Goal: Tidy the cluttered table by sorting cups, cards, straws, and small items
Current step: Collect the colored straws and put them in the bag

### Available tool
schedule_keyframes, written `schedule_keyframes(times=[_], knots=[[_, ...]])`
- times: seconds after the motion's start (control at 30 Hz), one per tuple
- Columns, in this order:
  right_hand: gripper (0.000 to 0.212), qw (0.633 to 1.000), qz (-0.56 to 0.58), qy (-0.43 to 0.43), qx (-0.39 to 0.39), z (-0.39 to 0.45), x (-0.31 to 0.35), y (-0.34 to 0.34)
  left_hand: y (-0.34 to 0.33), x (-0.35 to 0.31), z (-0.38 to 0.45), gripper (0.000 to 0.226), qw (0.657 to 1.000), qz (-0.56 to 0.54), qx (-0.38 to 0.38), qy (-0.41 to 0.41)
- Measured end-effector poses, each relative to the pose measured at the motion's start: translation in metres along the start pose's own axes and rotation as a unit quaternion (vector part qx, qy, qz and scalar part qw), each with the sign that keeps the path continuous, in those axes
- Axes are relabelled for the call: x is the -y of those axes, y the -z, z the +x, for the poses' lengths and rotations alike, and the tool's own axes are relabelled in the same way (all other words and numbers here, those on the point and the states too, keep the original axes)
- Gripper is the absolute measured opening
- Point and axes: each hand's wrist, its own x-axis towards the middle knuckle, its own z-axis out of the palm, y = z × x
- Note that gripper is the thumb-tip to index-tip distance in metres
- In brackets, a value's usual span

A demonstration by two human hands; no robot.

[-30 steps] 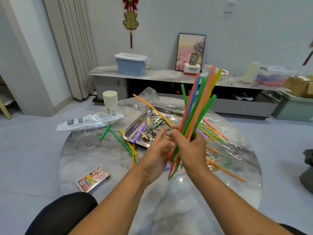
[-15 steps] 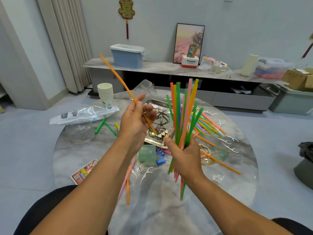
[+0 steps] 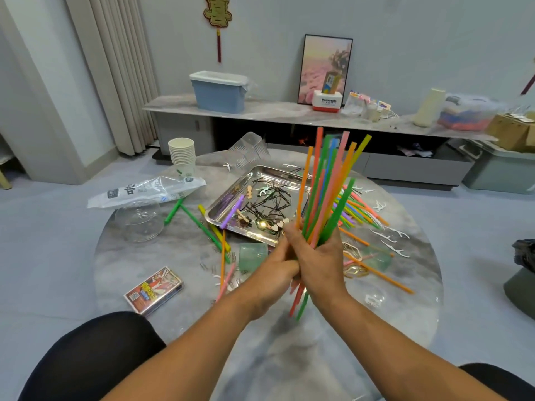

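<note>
My right hand (image 3: 321, 261) grips a bundle of coloured straws (image 3: 328, 186) that stands nearly upright over the round marble table (image 3: 289, 342). My left hand (image 3: 273, 274) is pressed against the bundle from the left, its fingers curled at the straws. More straws (image 3: 357, 211) lie loose at the right, and several others (image 3: 202, 225) lie left of the steel tray (image 3: 220, 211), which holds hairpins and small clips. A stack of paper cups (image 3: 182, 154) stands at the far left. A card box (image 3: 153, 289) lies near the front left.
A clear glass bowl (image 3: 139, 221) sits under a plastic sleeve (image 3: 144, 191) at the left. Two green jelly-like blocks (image 3: 252, 256) (image 3: 376, 257), floss picks (image 3: 390, 238) and paper clips lie around. A clear plastic cup (image 3: 249, 150) lies tipped at the back. A low cabinet (image 3: 289, 117) stands behind.
My left hand carried an orange straw, held high half a second ago, down and right into the bundle. Both hands have come together on the straws.
</note>
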Motion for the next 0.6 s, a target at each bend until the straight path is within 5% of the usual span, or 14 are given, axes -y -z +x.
schedule_keyframes(times=[0.13, 0.27, 0.4, 0.6], knots=[[0.030, 1.000, 0.002, -0.017, 0.012, 0.001, 0.000, 0.004, 0.002, 0.002, -0.004, 0.102, 0.999, -0.011, 0.050, -0.006], [0.010, 1.000, -0.016, 0.007, 0.012, 0.002, 0.010, 0.004, 0.003, 0.001, -0.009, 0.105, 0.995, -0.005, 0.079, -0.059], [0.011, 0.999, 0.010, 0.032, 0.010, 0.001, 0.024, 0.005, -0.001, 0.010, -0.007, 0.112, 0.995, 0.026, 0.071, -0.071], [0.028, 0.997, 0.006, 0.002, 0.072, -0.016, 0.023, 0.000, -0.016, 0.027, 0.002, 0.040, 0.991, -0.069, -0.093, -0.068]])
